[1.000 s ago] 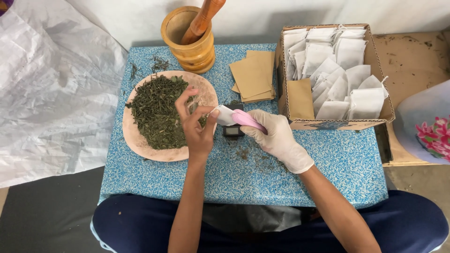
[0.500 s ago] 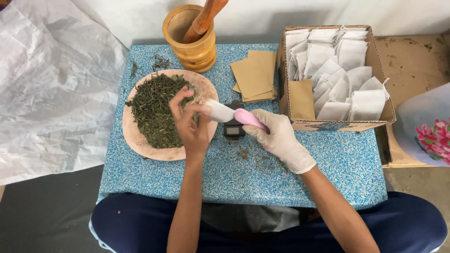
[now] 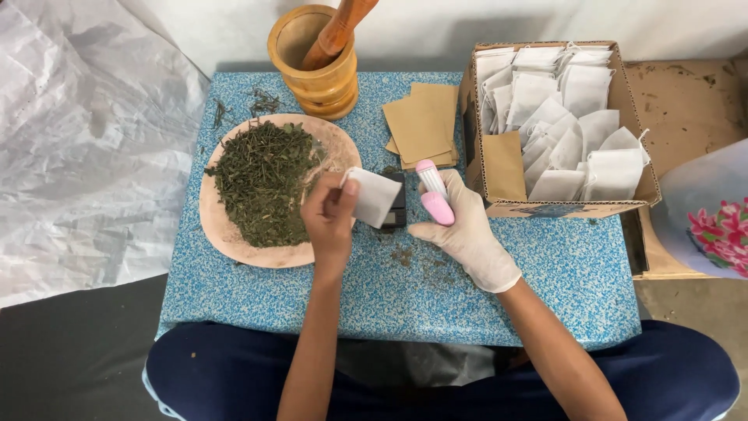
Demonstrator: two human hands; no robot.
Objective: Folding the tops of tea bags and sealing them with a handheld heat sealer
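My bare left hand [image 3: 329, 218] pinches a small white filter bag [image 3: 372, 196] by its left edge, holding it just above a small black scale [image 3: 398, 209]. My right hand [image 3: 460, 226], in a white glove, grips a pink and white hand-held tool [image 3: 433, 193] pointing up and away, a short gap right of the bag. A pinkish plate [image 3: 226, 234] heaped with dried green herbs [image 3: 261, 179] lies left of my left hand.
A wooden mortar with a pestle [image 3: 319, 58] stands at the back. Brown paper envelopes [image 3: 421, 125] lie behind the scale. A cardboard box [image 3: 565, 206] of white filter bags sits to the right. Herb crumbs [image 3: 413, 257] dot the blue speckled tabletop.
The pink tool has come off the bag and swung upright to the right. My left hand has moved the bag down over the scale.
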